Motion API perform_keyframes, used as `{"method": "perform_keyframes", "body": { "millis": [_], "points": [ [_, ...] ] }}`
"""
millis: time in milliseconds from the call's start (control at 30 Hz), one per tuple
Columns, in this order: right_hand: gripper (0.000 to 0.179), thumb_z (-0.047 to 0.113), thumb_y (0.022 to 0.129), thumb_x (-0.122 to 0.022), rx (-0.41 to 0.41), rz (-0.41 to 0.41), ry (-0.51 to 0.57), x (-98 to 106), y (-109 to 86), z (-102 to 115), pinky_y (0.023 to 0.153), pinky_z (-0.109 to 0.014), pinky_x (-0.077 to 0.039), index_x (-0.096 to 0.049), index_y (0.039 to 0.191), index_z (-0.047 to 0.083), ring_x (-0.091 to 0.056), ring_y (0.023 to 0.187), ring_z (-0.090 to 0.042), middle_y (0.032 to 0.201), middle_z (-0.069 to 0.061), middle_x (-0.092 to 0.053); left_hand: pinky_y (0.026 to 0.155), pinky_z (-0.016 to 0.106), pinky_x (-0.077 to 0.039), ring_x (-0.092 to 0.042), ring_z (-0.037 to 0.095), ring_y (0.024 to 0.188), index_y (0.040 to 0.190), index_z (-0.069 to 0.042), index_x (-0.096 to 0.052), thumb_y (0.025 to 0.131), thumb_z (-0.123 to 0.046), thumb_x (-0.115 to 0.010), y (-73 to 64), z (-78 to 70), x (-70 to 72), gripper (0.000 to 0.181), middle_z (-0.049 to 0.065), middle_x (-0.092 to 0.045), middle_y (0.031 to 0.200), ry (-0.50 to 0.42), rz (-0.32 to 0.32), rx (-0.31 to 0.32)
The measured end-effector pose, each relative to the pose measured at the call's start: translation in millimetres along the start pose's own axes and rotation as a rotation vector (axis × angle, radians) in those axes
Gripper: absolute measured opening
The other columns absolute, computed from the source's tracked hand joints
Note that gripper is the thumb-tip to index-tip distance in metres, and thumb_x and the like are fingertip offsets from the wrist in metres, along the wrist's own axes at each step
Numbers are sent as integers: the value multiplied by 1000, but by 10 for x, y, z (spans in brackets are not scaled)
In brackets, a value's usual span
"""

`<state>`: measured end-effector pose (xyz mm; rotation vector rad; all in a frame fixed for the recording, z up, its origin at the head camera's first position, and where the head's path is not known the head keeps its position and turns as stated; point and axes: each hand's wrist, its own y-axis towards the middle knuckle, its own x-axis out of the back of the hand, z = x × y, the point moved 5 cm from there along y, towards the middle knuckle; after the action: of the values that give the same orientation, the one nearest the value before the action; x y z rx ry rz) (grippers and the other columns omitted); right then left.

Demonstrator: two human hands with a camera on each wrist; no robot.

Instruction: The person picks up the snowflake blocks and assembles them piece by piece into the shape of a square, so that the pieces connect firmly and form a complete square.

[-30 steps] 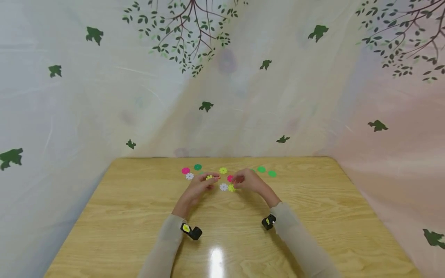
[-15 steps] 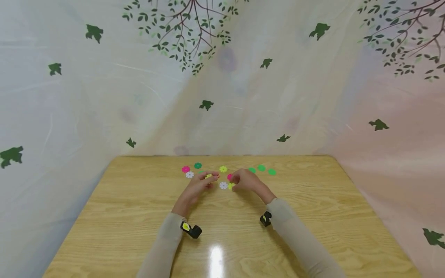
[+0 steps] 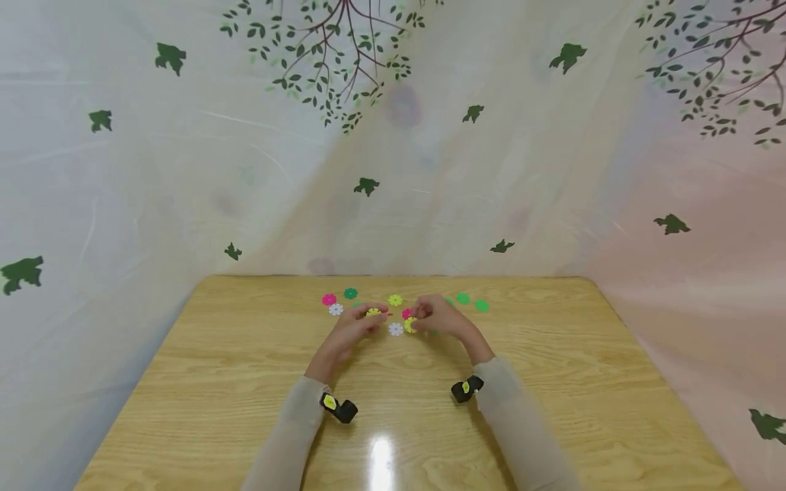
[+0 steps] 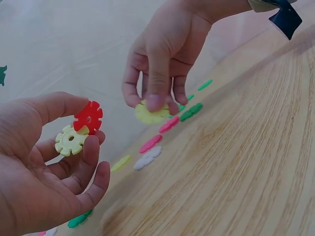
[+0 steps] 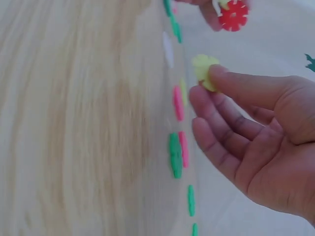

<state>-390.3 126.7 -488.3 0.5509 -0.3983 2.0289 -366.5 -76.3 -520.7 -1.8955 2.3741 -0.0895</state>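
My left hand (image 3: 353, 331) pinches a red notched disc (image 4: 90, 118) joined at its edge to a pale yellow notched disc (image 4: 70, 140). Both are flower-shaped plastic pieces with a small centre hole. Facing it, my right hand (image 3: 445, 318) grips another yellow notched disc (image 5: 203, 71) between thumb and fingertips, raised over the table. A gap separates this disc from the joined pair. In the head view the red disc is mostly hidden by the left fingers.
Several loose discs lie on the wooden table (image 3: 393, 395): a white disc (image 3: 396, 329) between the hands, a yellow disc (image 3: 395, 300) behind, a pink disc (image 3: 329, 299) at left, a green disc (image 3: 482, 305) at right. A printed cloth (image 3: 424, 204) hangs behind.
My right hand has picked the yellow disc up from beside the white disc and turned it toward the left hand. The left hand stays nearly still with its joined pair.
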Motion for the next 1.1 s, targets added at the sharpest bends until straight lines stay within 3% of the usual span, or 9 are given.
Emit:
{"method": "perform_keyframes", "body": {
  "millis": [133, 267, 533, 700, 933, 1100],
  "points": [
    [17, 3, 93, -71, 16, -77, 110, -3, -16, 36, 72, -40, -60, -69, 108, -5, -67, 77, -19, 90, -16, -70, 89, 30, -53, -60, 8, 94, 127, 1, -67, 96, -16, -71, -2, 0, -7, 35, 7, -68, 123, -14, -2, 2],
    [20, 4, 93, -72, 17, -155, 171, -19, -2, 47, 79, -42, -62, -70, 111, -7, -68, 79, -11, 95, -17, -72, 93, 36, -54, -60, 8, 90, 124, 1, -69, 95, -13, -72, -3, 1, -8, 32, 1, -68, 115, -40, -25, 3],
    [21, 2, 91, -74, 82, -246, 266, -63, 7, 90, 81, -49, -62, -70, 109, -8, -68, 77, -11, 91, -12, -72, 96, 39, -55, -63, 7, 90, 122, 0, -70, 95, -14, -72, -12, -15, -4, 30, -1, -69, 111, -34, -52, -17],
    [22, 2, 93, -72, 124, -253, 283, -97, 2, 116, 80, -46, -62, -69, 111, -9, -69, 79, -12, 95, -18, -72, 96, 39, -56, -64, 8, 92, 121, -2, -71, 95, -15, -72, -21, -27, -9, 29, 3, -69, 114, -20, -58, -19],
    [24, 1, 92, -73, 142, -279, 305, -137, 16, 126, 76, -32, -63, -69, 112, -11, -68, 77, -6, 100, -27, -71, 96, 37, -57, -66, 8, 95, 120, -1, -71, 95, -13, -72, -21, -33, -18, 28, 3, -70, 115, -35, -56, -17],
    [21, -1, 92, -72, 131, -308, 362, -164, 23, 119, 82, -50, -61, -69, 111, -11, -70, 75, -7, 96, -22, -72, 100, 42, -56, -67, 7, 97, 122, 1, -69, 97, -13, -70, -22, -33, -25, 29, 5, -72, 113, -51, -38, -27]
  ]
}}
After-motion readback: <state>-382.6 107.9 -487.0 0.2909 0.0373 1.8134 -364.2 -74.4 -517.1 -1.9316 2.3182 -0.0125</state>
